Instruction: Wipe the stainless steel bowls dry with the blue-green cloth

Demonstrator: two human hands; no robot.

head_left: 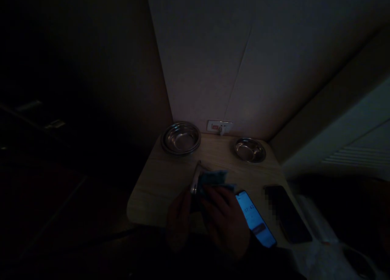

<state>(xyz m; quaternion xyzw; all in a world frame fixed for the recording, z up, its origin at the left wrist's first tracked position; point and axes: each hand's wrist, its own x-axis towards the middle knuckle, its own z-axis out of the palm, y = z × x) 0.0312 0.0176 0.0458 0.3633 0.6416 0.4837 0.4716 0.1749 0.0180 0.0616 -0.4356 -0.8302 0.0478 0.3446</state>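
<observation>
Over a dimly lit, pale wooden table (155,190), the left hand (178,221) holds a tilted, shiny metal dish (195,181); the right hand (227,217) grips teal cloth (213,177) against it.

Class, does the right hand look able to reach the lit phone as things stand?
Probably yes: the lit phone lies beside the right hand, with nothing seen between them, though that hand seems busy holding a bluish item.

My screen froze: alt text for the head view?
The right hand grips a teal cloth against a shiny metal piece, perhaps a bowl, at the left hand. The dim wooden table holds nested bowls left, a single bowl right and a lit phone.
</observation>
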